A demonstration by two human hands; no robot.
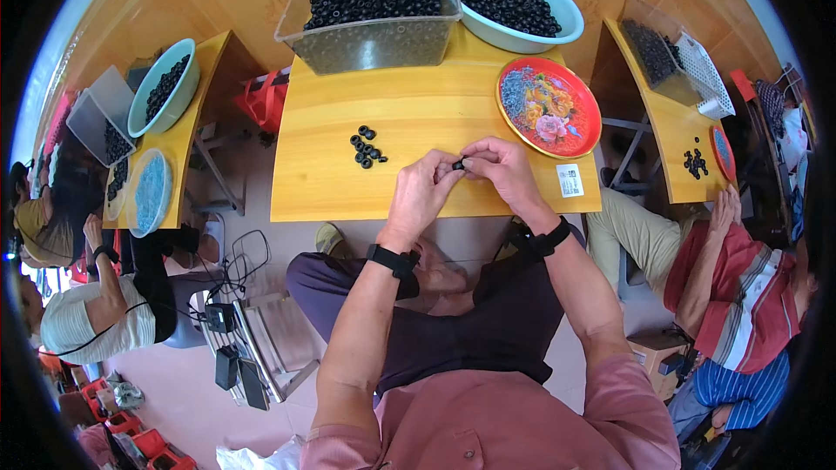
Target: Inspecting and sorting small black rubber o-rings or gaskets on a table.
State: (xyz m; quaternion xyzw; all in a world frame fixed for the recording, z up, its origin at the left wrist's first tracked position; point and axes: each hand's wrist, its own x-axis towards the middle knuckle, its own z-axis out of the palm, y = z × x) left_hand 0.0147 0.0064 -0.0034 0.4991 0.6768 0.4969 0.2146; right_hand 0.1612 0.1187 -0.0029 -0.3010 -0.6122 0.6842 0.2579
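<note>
Over the front half of the yellow table [348, 191], my left hand [420, 187] and my right hand [502, 172] meet fingertip to fingertip. Between them they pinch one small black ring-shaped part [458, 165]. Both hands are closed on it, and the fingers cover some of it. Whether a second, smaller piece is in the grip cannot be seen. Left of my hands lies a loose group of similar black parts [366, 148]. Beyond my right hand, a red floral tray [585, 97] holds many tiny blue-grey pieces [520, 91] along its left side.
At the table's back stand a clear bin [374, 48] and a light-blue basin [570, 17], both full of black parts. A white label [569, 180] is on the right front corner. People sit at side tables left and right. Cables [239, 270] hang over a metal-framed stool [279, 339].
</note>
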